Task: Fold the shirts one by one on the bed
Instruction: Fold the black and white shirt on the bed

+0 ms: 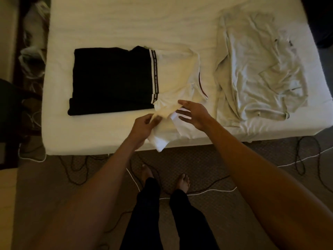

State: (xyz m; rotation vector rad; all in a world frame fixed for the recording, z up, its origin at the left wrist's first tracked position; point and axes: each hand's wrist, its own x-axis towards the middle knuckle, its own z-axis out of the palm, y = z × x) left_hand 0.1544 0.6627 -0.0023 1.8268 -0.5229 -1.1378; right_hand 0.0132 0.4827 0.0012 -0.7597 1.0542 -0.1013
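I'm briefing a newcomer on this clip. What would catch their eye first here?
First, the hands at the near edge of the bed: the left hand pinches the edge of a white shirt, and the right hand reaches to it with straight fingers. Next, the folded black shirt stands out dark on the pale bed, left of the white one. A crumpled grey heap lies at the right.

Bare bed [126, 24] is lying open across the frame's top and lower left. Folded black shirt [111, 80], white shirt [178, 73] and crumpled grey shirt [255, 69] are filling the middle, left to right; cables [212, 190] are crossing the floor [234, 159].
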